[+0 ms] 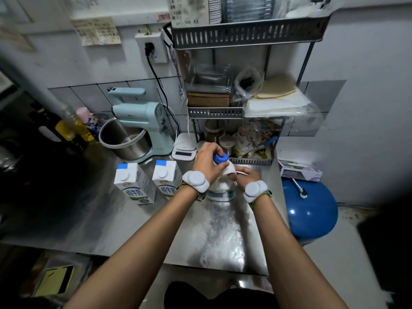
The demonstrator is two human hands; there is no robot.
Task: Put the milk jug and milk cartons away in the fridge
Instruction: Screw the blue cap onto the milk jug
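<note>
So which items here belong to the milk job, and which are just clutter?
Job: clear plastic milk jug with blue cap; two white-and-blue milk cartons.
Clutter: pale blue stand mixer; white kitchen scale; grey wire rack; blue round tank.

Light is falling from above and pooling on the steel worktop (223,230), where a broad white glare is washing out the metal between the forearms. The corners are darkening heavily: the left side is sinking into near-black and the lower right is vignetting. The wide lens is bending straight lines, so the wire shelf rack (247,34) is bowing and leaning outward. The notes on the wall (98,31) are smearing beyond reading, and the top edge is blurring. The two milk cartons (151,181) are staying fairly sharp, throwing soft, short shadows.
</note>
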